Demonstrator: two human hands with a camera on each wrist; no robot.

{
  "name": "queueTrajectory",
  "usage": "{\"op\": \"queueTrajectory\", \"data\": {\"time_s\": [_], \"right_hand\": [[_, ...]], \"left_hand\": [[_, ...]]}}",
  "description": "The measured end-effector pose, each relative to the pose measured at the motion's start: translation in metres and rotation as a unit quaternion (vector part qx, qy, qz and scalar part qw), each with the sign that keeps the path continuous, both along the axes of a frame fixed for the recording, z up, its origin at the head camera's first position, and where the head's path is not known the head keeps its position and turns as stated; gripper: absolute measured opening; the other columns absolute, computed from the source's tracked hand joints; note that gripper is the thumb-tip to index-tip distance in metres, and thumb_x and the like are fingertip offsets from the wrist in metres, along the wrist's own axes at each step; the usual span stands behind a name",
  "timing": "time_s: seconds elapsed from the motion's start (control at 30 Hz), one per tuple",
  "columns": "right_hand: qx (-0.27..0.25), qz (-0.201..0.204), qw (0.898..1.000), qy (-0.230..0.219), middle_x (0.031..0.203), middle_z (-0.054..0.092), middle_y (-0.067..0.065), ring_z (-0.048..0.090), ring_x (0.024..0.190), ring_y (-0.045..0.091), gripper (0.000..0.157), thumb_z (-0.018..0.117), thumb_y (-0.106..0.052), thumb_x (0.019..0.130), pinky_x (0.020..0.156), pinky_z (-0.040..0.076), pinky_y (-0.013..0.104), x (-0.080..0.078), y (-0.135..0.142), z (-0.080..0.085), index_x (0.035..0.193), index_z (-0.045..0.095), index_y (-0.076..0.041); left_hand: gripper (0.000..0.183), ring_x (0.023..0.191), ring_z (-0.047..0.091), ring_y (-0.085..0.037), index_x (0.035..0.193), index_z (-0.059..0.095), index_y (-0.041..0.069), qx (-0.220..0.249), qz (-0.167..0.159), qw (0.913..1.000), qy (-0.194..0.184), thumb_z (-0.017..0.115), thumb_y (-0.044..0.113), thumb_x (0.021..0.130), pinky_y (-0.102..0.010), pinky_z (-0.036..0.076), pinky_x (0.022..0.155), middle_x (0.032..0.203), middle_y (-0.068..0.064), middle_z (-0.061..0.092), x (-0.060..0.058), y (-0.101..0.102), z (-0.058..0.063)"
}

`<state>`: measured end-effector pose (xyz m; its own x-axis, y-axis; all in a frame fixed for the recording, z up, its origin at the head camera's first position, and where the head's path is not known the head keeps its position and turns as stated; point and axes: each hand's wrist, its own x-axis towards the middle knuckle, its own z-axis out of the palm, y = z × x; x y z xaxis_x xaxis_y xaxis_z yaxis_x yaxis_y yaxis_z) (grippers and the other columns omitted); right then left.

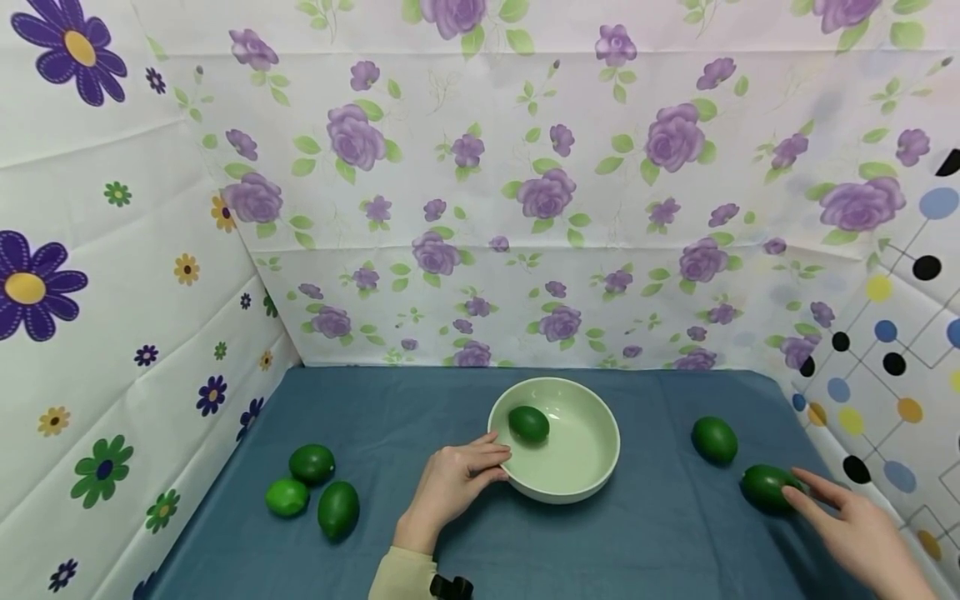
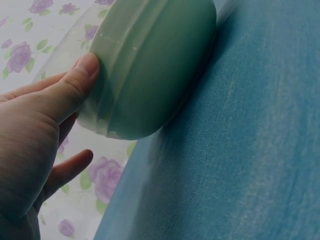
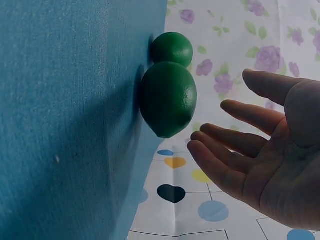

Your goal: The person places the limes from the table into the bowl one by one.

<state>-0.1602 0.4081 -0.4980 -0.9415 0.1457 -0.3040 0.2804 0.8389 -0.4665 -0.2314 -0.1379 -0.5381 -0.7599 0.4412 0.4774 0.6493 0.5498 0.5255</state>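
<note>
Just past three o'clock from the pale-green bowl (image 1: 577,446), the right hand (image 1: 855,525), fingers parted and holding nothing, nears a lime (image 1: 767,489) on the blue cloth (image 1: 637,550). Reaching seems the step; next calls for curling round it. The left hand (image 1: 453,483) pinches the bowl at eight o'clock.

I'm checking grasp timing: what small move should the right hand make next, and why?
Probably ease the right hand closer until its fingers straddle the nearest dark green lime. In the right wrist view they are spread and appear short of it, while the left hand holds the pale green bowl by its rim.
</note>
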Motion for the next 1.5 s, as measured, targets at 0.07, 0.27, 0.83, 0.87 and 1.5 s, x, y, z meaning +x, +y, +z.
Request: {"op": "queueTrajectory", "data": {"time_s": [0.07,0.27,0.83,0.87,1.5], "right_hand": [[0.005,-0.002,1.000,0.001,0.143,0.050,0.046,0.053,0.120,0.067,0.102,0.041,-0.075,0.106,0.083,0.056,0.066,0.000,0.001,-0.001,0.155,0.041,0.016],[0.011,-0.001,1.000,0.002,0.136,0.055,0.047,0.056,0.116,0.066,0.102,0.043,-0.075,0.105,0.081,0.056,0.065,0.001,0.003,-0.003,0.154,0.043,0.015],[0.037,0.044,0.997,0.060,0.134,0.057,0.046,0.061,0.112,0.063,0.079,0.073,-0.045,0.103,0.076,0.059,0.061,-0.004,0.005,-0.015,0.151,0.049,0.013],[0.036,0.046,0.997,0.060,0.135,0.056,0.046,0.062,0.112,0.063,0.079,0.074,-0.044,0.102,0.076,0.059,0.061,-0.004,0.004,-0.016,0.151,0.049,0.012],[0.059,0.084,0.992,0.076,0.148,0.040,0.048,0.059,0.114,0.065,0.081,0.075,-0.046,0.101,0.081,0.054,0.070,-0.011,0.009,-0.019,0.153,0.048,0.010]], "left_hand": [[0.036,0.134,0.061,-0.007,0.124,0.084,0.019,0.000,0.001,1.0000,0.000,0.083,0.035,0.091,-0.033,0.059,0.101,0.127,0.014,0.075,0.000,0.000,0.000],[0.036,0.133,0.061,-0.007,0.124,0.084,0.019,0.002,-0.002,1.0000,0.001,0.083,0.034,0.091,-0.034,0.059,0.101,0.127,0.013,0.075,-0.001,0.000,-0.001],[0.035,0.134,0.060,-0.005,0.125,0.083,0.026,0.002,0.002,1.0000,-0.001,0.084,0.034,0.091,-0.035,0.060,0.100,0.126,0.014,0.075,0.000,0.000,0.000],[0.035,0.134,0.060,-0.005,0.125,0.083,0.026,0.002,0.002,1.0000,-0.001,0.084,0.034,0.091,-0.035,0.060,0.100,0.126,0.014,0.075,0.000,0.000,0.000],[0.035,0.134,0.062,-0.008,0.125,0.083,0.025,0.005,0.002,1.0000,-0.004,0.084,0.033,0.091,-0.034,0.058,0.102,0.126,0.012,0.076,0.000,0.001,0.000]]}}
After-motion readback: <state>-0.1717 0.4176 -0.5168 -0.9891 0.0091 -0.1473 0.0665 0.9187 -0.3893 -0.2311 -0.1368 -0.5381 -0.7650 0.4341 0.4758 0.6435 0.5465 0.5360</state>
